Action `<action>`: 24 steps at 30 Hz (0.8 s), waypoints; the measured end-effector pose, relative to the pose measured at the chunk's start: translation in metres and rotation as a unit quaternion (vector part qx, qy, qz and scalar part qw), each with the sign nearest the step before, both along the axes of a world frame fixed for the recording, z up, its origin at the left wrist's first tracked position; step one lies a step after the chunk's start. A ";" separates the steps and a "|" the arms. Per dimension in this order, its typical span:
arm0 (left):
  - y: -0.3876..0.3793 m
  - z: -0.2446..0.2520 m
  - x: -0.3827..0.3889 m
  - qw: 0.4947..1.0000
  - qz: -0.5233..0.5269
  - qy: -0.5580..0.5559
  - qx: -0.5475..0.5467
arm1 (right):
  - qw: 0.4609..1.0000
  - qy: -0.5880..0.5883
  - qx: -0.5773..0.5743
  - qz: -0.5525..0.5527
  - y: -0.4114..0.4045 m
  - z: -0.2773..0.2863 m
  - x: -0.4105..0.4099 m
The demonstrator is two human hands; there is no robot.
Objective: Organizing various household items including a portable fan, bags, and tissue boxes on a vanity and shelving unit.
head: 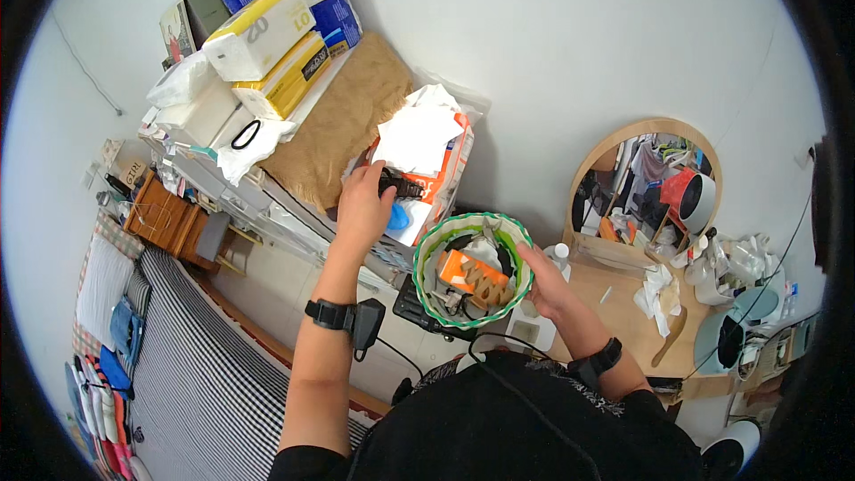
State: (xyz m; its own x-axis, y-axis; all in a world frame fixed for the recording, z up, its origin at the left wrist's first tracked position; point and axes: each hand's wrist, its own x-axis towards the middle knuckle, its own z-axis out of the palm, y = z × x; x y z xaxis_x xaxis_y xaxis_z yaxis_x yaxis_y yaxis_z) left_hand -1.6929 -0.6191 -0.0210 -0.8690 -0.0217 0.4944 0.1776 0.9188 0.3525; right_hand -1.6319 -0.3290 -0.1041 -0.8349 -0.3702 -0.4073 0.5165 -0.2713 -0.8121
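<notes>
My right hand (549, 282) grips the rim of a round woven basket (423, 280) with a green and white edge. Inside the basket lie an orange and white box (461, 268), a brown zigzag-shaped piece (491, 286), cables and other small items. My left hand (364, 204) is at the cluttered cabinet top, its fingers beside a dark object (404, 186), perhaps a hair claw clip; whether they hold it is unclear. Next to it are white papers (417, 137), a blue item (398, 217) and an orange and white package (461, 164).
A brown cloth (354, 100) and tissue packs (257, 33) cover the cabinet further left. On the wooden desk (594, 321) at the right stand a round mirror (651, 180) and a white-capped bottle (560, 252). A striped bed (200, 347) fills the lower left. A black cable (528, 401) crosses my front.
</notes>
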 end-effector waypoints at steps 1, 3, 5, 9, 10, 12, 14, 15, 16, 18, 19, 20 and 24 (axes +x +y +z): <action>-0.002 0.000 -0.003 0.999 -0.012 -0.022 0.033 | 1.000 0.001 0.000 0.000 0.000 0.000 0.000; -0.003 0.004 -0.006 0.996 -0.030 -0.046 0.064 | 1.000 -0.006 0.011 -0.010 0.002 -0.001 0.001; -0.004 0.010 -0.006 0.984 -0.027 -0.074 0.160 | 1.000 -0.010 0.010 -0.011 0.005 -0.009 0.000; -0.016 0.012 -0.009 0.941 -0.079 -0.044 0.326 | 1.000 -0.024 0.003 -0.007 0.007 -0.007 0.000; -0.015 0.016 -0.008 0.941 -0.081 -0.048 0.326 | 1.000 -0.027 0.004 -0.010 0.008 -0.009 0.000; -0.015 0.022 -0.006 0.928 -0.099 -0.055 0.354 | 0.999 -0.030 0.010 -0.014 0.009 -0.012 -0.002; -0.018 0.025 -0.005 0.920 -0.116 -0.082 0.364 | 0.999 -0.032 0.011 -0.015 0.008 -0.007 -0.001; -0.018 0.026 -0.003 0.908 -0.117 -0.098 0.389 | 0.999 -0.033 0.011 -0.016 0.007 -0.005 -0.001; -0.019 0.027 -0.002 0.895 -0.119 -0.114 0.414 | 0.999 -0.034 0.012 -0.016 0.008 -0.005 -0.001; -0.023 0.026 -0.002 0.881 -0.142 -0.125 0.434 | 0.999 -0.039 0.015 -0.020 0.008 -0.006 -0.003; -0.024 0.026 -0.002 0.866 -0.164 -0.136 0.453 | 0.999 -0.039 0.016 -0.021 0.009 -0.006 -0.003; -0.024 0.027 0.001 0.866 -0.163 -0.135 0.453 | 0.999 -0.037 0.017 -0.018 0.008 -0.005 -0.003; -0.025 0.032 0.016 0.818 -0.253 -0.130 0.500 | 1.000 -0.025 0.011 -0.004 0.006 -0.003 -0.006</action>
